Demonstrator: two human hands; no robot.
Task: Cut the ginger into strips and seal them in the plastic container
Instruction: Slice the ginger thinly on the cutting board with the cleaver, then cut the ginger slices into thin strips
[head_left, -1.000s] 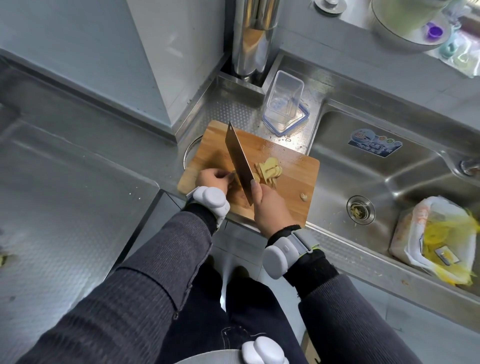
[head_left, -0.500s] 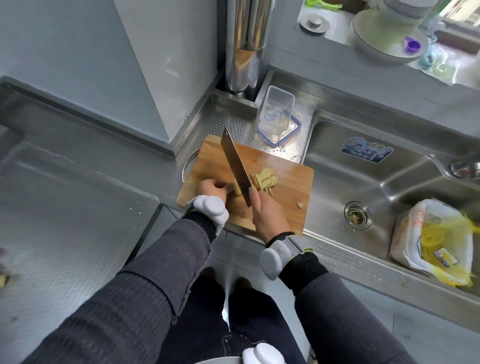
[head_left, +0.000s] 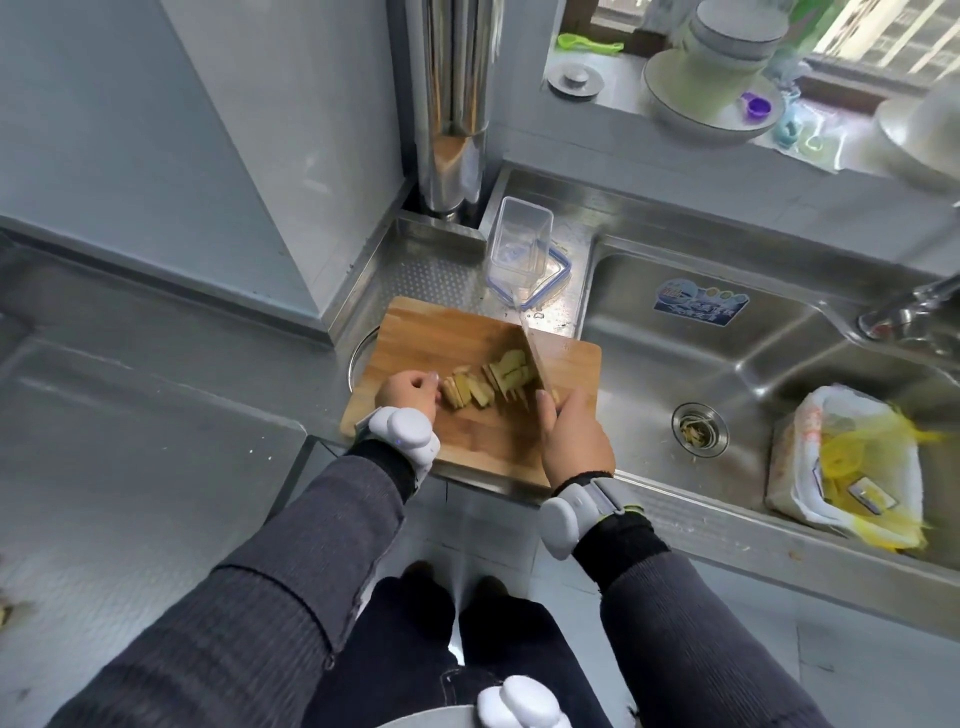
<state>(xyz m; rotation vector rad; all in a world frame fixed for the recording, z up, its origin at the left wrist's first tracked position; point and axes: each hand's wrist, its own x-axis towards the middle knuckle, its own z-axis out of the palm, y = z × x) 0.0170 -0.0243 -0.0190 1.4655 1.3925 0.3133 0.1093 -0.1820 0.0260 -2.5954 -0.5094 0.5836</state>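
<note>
— On the cutting board (head_left: 467, 447), where lies the ginger (head_left: 488, 382)?
— Mid-board, sliced, against the cleaver (head_left: 532, 358) the right hand (head_left: 574, 441) grips; left hand (head_left: 408, 395) curled alongside, hold unclear; plastic container (head_left: 519, 244) open past the far edge.

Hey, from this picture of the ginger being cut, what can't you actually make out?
Head view only:
- Handle of the broad steel cleaver: hidden inside the right hand.
- Whether the left hand touches the pale yellow ginger slices: its curled fingers hide the contact.
- Lettering on the blue sink sticker: too small.
- Chrome tap: cut off by the right edge.
</note>
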